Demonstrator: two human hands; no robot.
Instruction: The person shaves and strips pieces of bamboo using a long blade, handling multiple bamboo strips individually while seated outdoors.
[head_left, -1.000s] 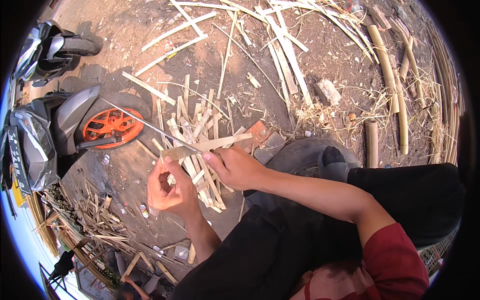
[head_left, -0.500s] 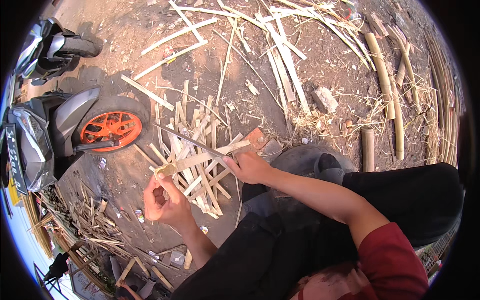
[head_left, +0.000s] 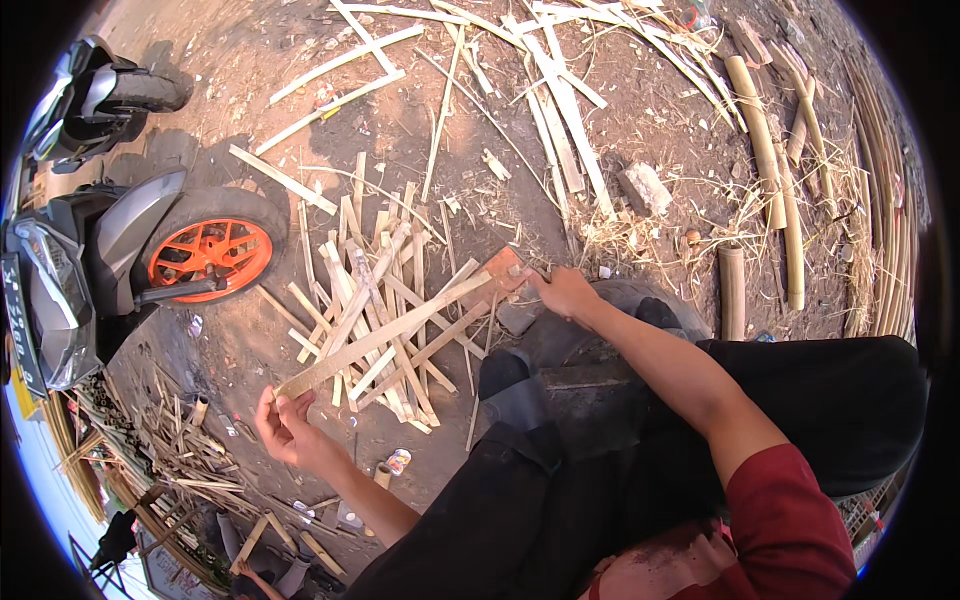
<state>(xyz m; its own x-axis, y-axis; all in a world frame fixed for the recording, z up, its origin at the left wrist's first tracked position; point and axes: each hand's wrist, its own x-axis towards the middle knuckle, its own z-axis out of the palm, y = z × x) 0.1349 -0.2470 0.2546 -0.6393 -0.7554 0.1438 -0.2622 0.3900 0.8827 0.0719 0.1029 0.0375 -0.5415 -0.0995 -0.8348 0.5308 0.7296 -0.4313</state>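
My left hand (head_left: 292,432), at the left of the pile, pinches the near end of a long, flat bamboo strip (head_left: 390,335). The strip slants up and right over a heap of split bamboo pieces (head_left: 385,260). My right hand (head_left: 566,295) is closed, beyond the strip's far end and beside a reddish-orange flat block (head_left: 502,268). The long knife seen in that hand a moment ago is hard to make out now; its blade cannot be discerned.
Motorcycles stand at the left, the nearer with an orange-rimmed wheel (head_left: 210,258). Long bamboo slats (head_left: 560,90) lie farther off. A stone block (head_left: 645,188) and bamboo poles (head_left: 757,140) are to the right. More bamboo scraps (head_left: 185,435) and part of another person are lower left.
My left hand has moved left and nearer, drawing the strip with it. My right hand has shifted right and slightly farther away, and the knife blade no longer shows across the strip.
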